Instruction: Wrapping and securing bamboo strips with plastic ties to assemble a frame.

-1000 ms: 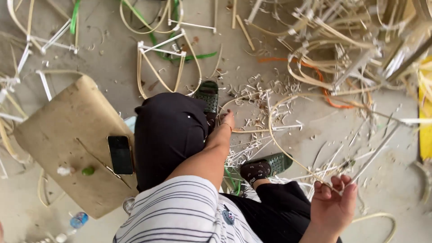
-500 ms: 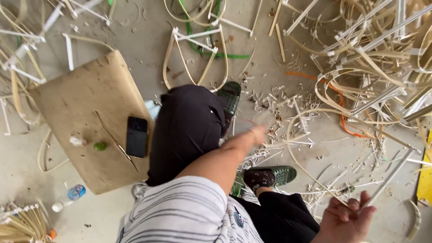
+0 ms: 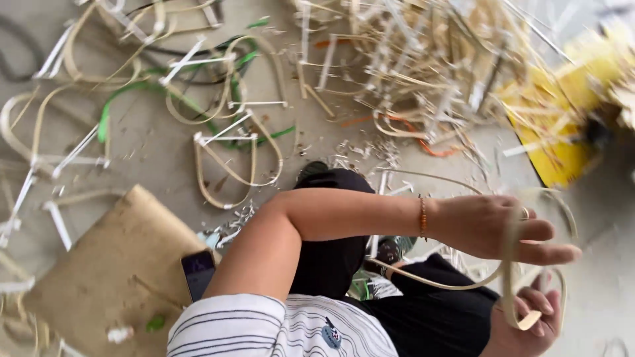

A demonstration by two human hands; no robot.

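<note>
Both hands (image 3: 509, 228) bend a pale cane strip (image 3: 509, 277) above the yellow sheet (image 3: 562, 132).

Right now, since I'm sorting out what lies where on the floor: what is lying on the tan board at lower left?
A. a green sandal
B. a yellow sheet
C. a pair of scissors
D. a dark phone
D: a dark phone lies flat on the tan board, near its right edge, just beside the person's striped sleeve.
</note>
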